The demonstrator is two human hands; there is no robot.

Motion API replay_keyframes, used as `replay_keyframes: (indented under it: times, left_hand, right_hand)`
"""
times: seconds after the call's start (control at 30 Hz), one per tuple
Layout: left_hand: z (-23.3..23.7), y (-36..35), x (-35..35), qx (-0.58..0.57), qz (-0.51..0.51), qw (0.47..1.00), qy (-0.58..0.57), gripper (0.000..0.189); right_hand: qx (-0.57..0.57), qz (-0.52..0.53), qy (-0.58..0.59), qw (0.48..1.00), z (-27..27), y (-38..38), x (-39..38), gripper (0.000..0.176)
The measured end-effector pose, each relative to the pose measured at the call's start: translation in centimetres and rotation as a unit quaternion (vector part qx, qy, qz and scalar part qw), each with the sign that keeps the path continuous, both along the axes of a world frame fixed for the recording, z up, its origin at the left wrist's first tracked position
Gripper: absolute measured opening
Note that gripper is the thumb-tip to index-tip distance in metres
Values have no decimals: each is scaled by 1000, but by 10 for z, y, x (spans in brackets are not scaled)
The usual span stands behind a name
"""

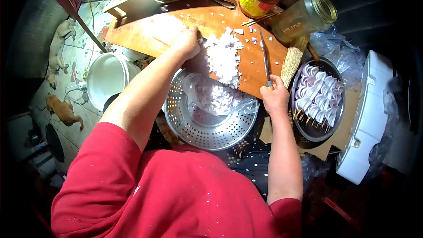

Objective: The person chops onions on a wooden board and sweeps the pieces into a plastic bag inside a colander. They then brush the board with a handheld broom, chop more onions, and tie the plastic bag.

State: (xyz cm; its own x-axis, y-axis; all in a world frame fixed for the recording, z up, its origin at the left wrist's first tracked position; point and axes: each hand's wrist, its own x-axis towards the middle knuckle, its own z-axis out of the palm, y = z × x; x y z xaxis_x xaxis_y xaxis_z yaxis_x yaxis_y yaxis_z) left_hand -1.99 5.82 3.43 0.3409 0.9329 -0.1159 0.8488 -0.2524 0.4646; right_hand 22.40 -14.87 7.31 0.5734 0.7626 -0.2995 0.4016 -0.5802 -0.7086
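A heap of chopped onion (224,59) lies on the wooden cutting board (257,72), reaching its near edge. My left hand (188,44) is closed at the left side of the heap; a dark flat surface shows below it, and what the fingers hold is hidden. In my right hand (275,95) is the handle of a knife (265,57), its narrow blade pointing away over the board's right part. Below the board's edge sits a perforated metal colander (211,136). A clear plastic bag (197,89) with chopped onion inside lies in it.
At right, a dark bowl (296,119) holds skewered onion pieces (318,91) beside a white foam piece (363,117). A glass jar (299,20) and red-capped bottle (255,0) stand behind. At left are a white bucket (100,79) and two dogs, one brown (64,109).
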Motion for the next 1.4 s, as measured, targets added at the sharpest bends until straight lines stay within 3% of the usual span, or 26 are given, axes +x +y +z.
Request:
replay_keyframes:
  times: [0.07,0.13,0.3,0.37,0.5,0.6,0.67,0.93,1.07,1.4]
  left_hand:
    - [-1,5,13,-30,-20,999,-35,39]
    - [-6,6,27,-61,-45,990,-118,35]
    - [17,6,48,-53,-29,997,-38,33]
    - [17,11,52,-53,2,998,-36,33]
    - [5,29,67,9,-66,992,-105,33]
    - [6,31,83,-8,-113,989,-99,34]
    - [9,29,89,-50,-123,991,-16,33]
    - [3,32,86,-89,-110,989,-49,25]
    - [3,24,88,-32,-102,993,-44,25]
    - [1,26,92,-49,-79,996,-12,25]
  right_hand:
    - [13,9,10,1000,-3,2,-1,48]
    - [22,9,105,994,-3,10,-9,47]
    - [35,-5,225,974,19,35,-35,43]
    - [-24,-10,254,967,20,43,-34,52]
    - [-40,-14,266,963,30,48,-28,56]
    - [-85,-8,248,965,40,47,-29,43]
    - [-93,0,246,965,39,45,-31,58]
    - [-16,-36,281,959,5,42,-38,58]
    - [6,-44,270,962,10,41,-41,53]
    - [-35,-18,267,963,31,37,-48,43]
